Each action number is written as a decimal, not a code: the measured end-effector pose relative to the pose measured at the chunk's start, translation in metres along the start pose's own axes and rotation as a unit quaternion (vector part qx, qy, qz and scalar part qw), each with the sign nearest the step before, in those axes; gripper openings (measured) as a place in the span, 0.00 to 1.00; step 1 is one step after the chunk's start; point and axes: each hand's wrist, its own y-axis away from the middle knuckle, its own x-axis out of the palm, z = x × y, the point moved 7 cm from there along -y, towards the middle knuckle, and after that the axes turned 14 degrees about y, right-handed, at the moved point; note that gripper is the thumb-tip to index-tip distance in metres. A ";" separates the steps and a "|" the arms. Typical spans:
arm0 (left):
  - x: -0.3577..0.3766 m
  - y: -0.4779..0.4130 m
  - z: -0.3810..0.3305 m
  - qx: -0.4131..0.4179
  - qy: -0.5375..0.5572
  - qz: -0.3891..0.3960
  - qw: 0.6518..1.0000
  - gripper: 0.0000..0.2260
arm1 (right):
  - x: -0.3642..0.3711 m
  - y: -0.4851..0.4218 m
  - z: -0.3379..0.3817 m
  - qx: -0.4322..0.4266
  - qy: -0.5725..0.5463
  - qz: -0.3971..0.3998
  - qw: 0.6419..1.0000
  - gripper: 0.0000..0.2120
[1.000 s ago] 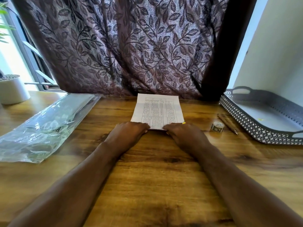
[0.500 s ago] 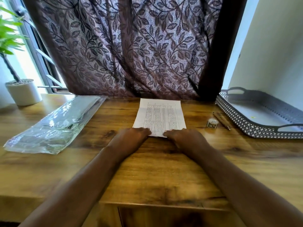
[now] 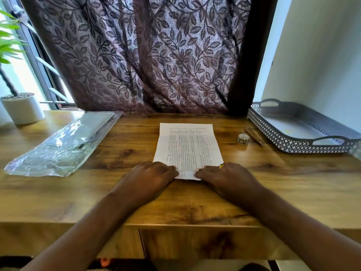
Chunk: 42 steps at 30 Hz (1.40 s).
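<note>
White printed paper sheet (image 3: 188, 149): my left hand (image 3: 150, 178) and right hand (image 3: 229, 178) cover its near corners. Whether the fingers pinch it, I cannot tell.

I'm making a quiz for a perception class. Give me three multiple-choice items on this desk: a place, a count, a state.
1. Where is the grey tray?
A. right of the printed sheet
B. left of it
C. on top of it
2. How many hands touch the printed sheet?
A. none
B. one
C. two
3. How does the printed sheet lie?
A. rolled up
B. spread out, print upward
C. crumpled

1 A: the grey tray stands at the desk's right end.
2 C: the left hand and right hand both rest on its near edge.
3 B: its printed table faces up.
</note>
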 end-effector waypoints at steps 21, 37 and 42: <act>0.035 -0.072 0.148 -0.445 0.475 -0.201 0.733 0.14 | 0.098 -0.060 -0.113 0.470 -0.344 0.034 0.812 0.24; 0.057 -0.087 0.188 -0.452 0.456 -0.239 0.729 0.21 | 0.136 -0.079 -0.138 0.527 -0.404 0.007 0.748 0.29; 0.042 -0.084 0.188 -0.430 0.373 -0.283 0.772 0.23 | 0.130 -0.075 -0.144 0.545 -0.388 -0.040 0.742 0.29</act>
